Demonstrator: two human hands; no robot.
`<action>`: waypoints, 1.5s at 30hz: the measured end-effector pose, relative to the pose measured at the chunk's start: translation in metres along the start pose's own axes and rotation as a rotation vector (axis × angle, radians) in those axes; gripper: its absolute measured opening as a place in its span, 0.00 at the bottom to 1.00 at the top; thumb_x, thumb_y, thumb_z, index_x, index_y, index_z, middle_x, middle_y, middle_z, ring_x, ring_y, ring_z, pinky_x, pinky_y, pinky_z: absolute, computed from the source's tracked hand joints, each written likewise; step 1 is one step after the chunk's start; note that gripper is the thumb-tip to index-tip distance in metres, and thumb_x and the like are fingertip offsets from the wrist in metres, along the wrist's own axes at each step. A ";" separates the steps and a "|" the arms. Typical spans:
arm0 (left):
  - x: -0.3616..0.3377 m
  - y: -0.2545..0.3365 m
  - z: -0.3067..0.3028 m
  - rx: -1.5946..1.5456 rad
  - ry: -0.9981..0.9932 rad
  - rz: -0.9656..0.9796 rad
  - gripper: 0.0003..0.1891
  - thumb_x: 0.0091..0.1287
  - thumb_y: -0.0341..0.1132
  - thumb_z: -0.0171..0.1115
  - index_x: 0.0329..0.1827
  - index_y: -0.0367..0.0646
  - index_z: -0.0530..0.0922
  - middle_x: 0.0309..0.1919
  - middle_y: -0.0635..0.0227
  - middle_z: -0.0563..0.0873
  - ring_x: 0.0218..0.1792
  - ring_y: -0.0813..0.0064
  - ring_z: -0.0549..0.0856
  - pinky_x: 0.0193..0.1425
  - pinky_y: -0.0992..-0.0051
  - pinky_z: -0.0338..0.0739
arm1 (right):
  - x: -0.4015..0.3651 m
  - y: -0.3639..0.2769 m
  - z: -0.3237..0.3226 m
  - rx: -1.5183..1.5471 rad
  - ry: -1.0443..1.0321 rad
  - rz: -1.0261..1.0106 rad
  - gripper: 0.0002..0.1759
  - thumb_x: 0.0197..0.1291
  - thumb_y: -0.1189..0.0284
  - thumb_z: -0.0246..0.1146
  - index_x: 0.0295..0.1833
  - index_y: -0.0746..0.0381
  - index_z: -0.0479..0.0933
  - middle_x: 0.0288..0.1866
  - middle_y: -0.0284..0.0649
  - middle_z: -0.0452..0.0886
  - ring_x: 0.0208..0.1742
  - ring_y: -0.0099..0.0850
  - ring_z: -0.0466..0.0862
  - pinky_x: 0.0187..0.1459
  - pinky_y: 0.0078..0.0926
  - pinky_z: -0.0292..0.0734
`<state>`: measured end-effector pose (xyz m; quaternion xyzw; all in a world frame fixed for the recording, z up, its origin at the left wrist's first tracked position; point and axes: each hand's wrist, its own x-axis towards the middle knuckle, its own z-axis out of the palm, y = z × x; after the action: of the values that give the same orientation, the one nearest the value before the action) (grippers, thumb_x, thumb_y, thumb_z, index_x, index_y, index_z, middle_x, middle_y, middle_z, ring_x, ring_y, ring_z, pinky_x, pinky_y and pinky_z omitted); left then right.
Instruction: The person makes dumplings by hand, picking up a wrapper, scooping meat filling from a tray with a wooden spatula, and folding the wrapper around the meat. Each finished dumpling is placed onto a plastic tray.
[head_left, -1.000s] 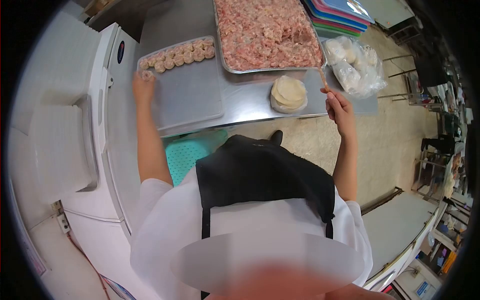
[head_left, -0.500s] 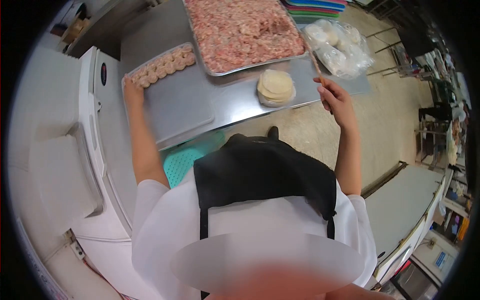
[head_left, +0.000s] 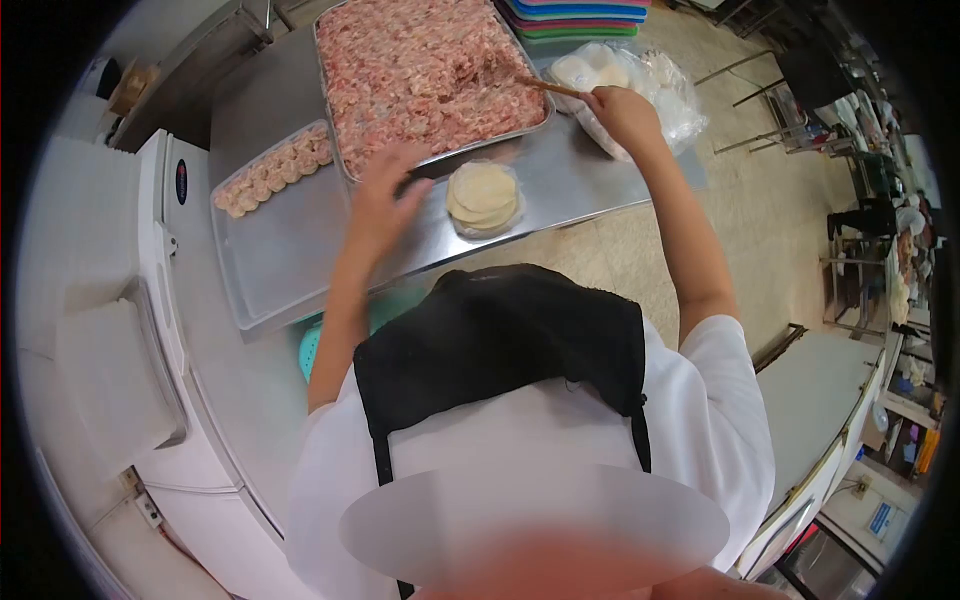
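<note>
My right hand (head_left: 622, 115) is closed round a thin wooden stick (head_left: 550, 87), whose far end touches the ground meat (head_left: 420, 75) in a large metal tray (head_left: 462, 147). My left hand (head_left: 388, 205) is blurred, with its fingers apart and nothing seen in them, near the meat tray's lower edge. Right of it lies a stack of round, pale dough wrappers (head_left: 483, 197) on plastic. On the left, a shallow tray (head_left: 285, 245) holds rows of filled dumplings (head_left: 272, 172) along its upper edge.
Plastic bags (head_left: 665, 105) with pale contents lie at the right of the metal table (head_left: 570, 165). Colored boards (head_left: 580, 15) are stacked behind them. A white appliance (head_left: 185, 215) stands left, and a teal perforated basket (head_left: 310, 350) sits below the table.
My left hand has left the dumpling tray's corner and moved right, its fingers now apart. My right hand has brought the stick over the meat. The view has shifted, so the table's things appear further left.
</note>
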<state>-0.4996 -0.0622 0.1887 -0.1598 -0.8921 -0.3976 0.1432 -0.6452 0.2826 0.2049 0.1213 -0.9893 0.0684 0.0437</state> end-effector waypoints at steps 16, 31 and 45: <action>0.001 0.044 0.098 0.173 -0.185 -0.122 0.21 0.49 0.34 0.74 0.47 0.45 0.79 0.50 0.63 0.77 0.54 0.56 0.74 0.57 0.61 0.70 | -0.014 -0.037 0.026 0.322 0.040 -0.526 0.16 0.68 0.61 0.55 0.34 0.62 0.75 0.27 0.50 0.80 0.30 0.51 0.81 0.33 0.50 0.74; -0.008 0.034 0.099 0.221 0.021 -0.191 0.15 0.54 0.38 0.71 0.43 0.45 0.81 0.51 0.63 0.77 0.54 0.57 0.75 0.59 0.63 0.69 | 0.087 -0.012 0.033 -0.057 -0.047 -0.578 0.10 0.59 0.69 0.56 0.31 0.61 0.80 0.28 0.48 0.83 0.31 0.45 0.85 0.32 0.45 0.79; 0.017 0.015 0.080 0.095 -0.141 -0.219 0.09 0.60 0.35 0.66 0.40 0.41 0.82 0.37 0.63 0.80 0.44 0.60 0.79 0.51 0.66 0.73 | 0.019 -0.062 0.028 0.187 -0.015 -0.531 0.11 0.61 0.67 0.55 0.33 0.62 0.79 0.29 0.50 0.83 0.33 0.48 0.85 0.34 0.47 0.78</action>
<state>-0.5198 0.0106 0.1534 -0.0822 -0.9298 -0.3560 0.0435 -0.6504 0.2148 0.1868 0.3804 -0.9125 0.1445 0.0413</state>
